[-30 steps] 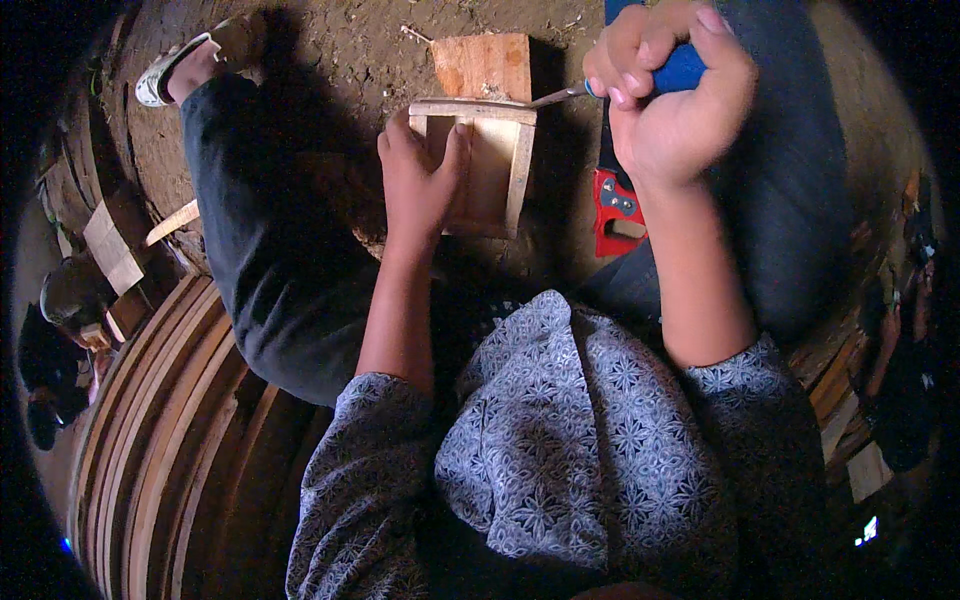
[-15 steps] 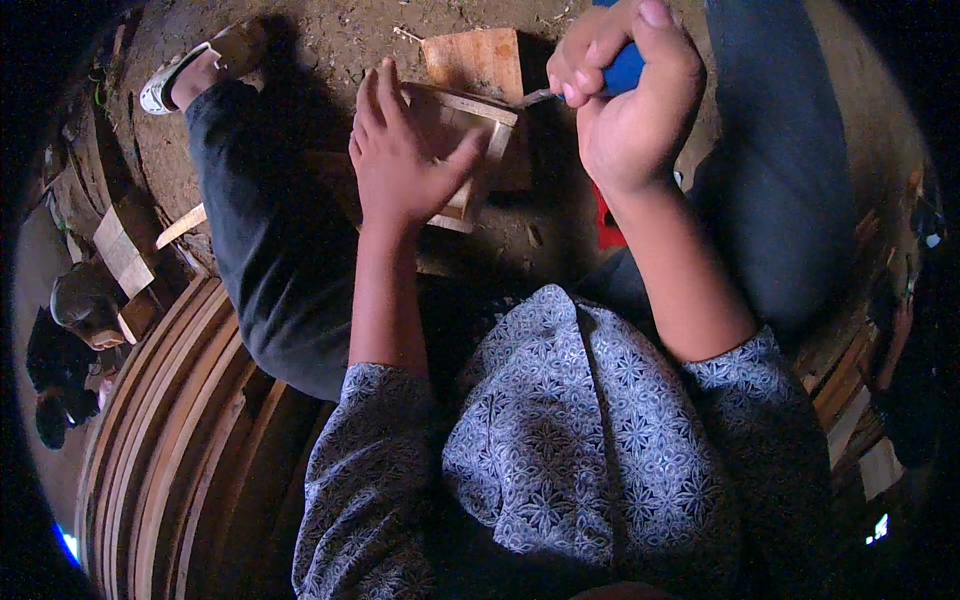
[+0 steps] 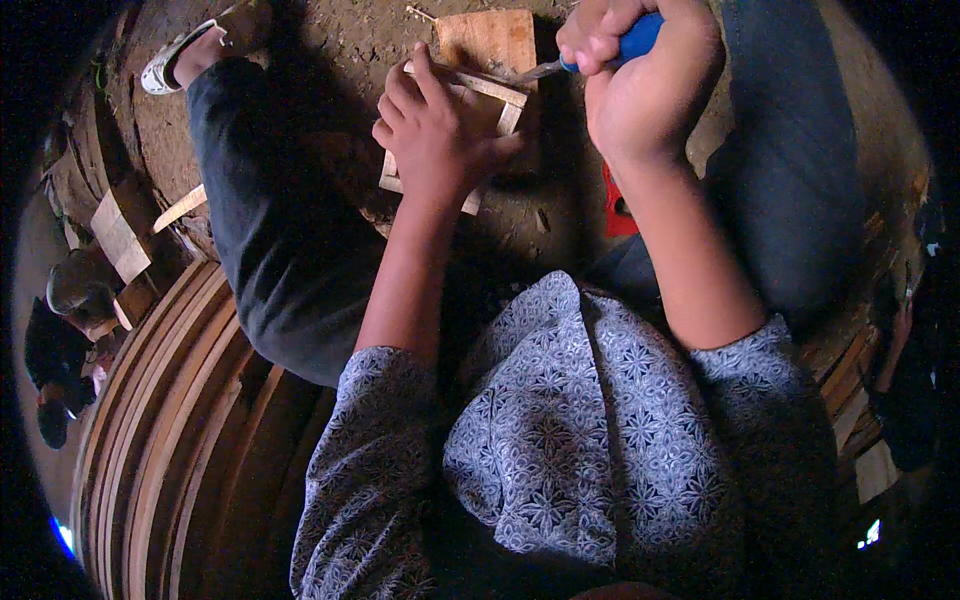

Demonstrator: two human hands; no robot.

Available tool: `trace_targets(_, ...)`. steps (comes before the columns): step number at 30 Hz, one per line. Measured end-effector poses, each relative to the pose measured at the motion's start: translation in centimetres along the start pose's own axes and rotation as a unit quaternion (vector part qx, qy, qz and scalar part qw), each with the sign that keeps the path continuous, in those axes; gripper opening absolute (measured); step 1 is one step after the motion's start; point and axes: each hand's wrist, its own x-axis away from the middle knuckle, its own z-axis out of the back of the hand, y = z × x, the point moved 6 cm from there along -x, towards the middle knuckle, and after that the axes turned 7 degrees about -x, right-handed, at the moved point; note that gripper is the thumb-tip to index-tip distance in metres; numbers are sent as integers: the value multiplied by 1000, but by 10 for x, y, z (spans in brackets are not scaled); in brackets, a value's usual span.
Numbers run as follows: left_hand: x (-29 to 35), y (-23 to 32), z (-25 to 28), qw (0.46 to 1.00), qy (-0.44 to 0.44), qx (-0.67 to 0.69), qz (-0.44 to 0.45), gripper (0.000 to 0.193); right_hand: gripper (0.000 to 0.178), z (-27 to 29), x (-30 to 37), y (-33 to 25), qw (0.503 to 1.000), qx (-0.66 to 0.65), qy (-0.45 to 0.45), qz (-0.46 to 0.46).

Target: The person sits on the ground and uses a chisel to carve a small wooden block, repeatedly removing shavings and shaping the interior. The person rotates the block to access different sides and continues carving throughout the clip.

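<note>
A small wooden frame of pale strips lies on the ground between my legs. Across it my left hand grips the frame, fingers over the far side and thumb toward the right strip; the palm hides much of it. My right hand is wrapped round the blue handle of a chisel-like tool. Its metal shaft points left, with the tip by the frame's far right corner; whether it touches the wood I cannot tell. Just beyond the frame lies a flat piece of wood.
Long wooden boards are stacked at my left. A red object lies near my right forearm. Wood offcuts sit left of my left leg, and more wood pieces lie at the far right.
My left hand has shifted right across the frame, its fingers drawn closer together. The tool tip stays near the frame's far right corner. The whole view has shifted slightly.
</note>
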Motion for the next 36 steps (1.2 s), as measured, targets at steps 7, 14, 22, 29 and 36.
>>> trace_targets(7,-3,-4,-5,1000,15,6,0,129,43,4,3,11,997,9,42,-57)
trace_targets(14,-12,-7,3,992,68,18,-103,129,42,4,22,10,998,10,45,-42)
trace_targets(22,-16,-26,-23,989,96,-45,-101,112,41,-19,23,9,860,506,-61,11)
trace_targets(29,-36,-43,-41,985,135,-50,-99,82,22,-56,56,55,929,235,-272,88)
trace_targets(36,-29,-37,-37,998,57,-4,-5,110,43,5,0,75,1000,5,-23,7)
